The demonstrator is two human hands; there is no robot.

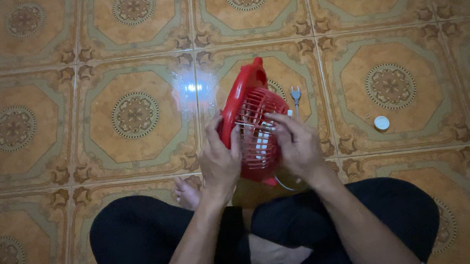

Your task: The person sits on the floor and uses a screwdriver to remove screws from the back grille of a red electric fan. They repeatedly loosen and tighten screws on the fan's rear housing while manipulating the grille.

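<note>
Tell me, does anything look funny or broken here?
Nothing looks broken. The left hand and right hand hold a small red fan tilted above the tiled floor. Its plug lies loose, and a small white cap sits alone nearby.

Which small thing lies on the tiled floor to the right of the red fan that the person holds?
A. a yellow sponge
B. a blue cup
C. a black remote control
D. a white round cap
D: a small white round cap lies alone on the tile, apart from the red fan that the left hand and right hand hold.
</note>
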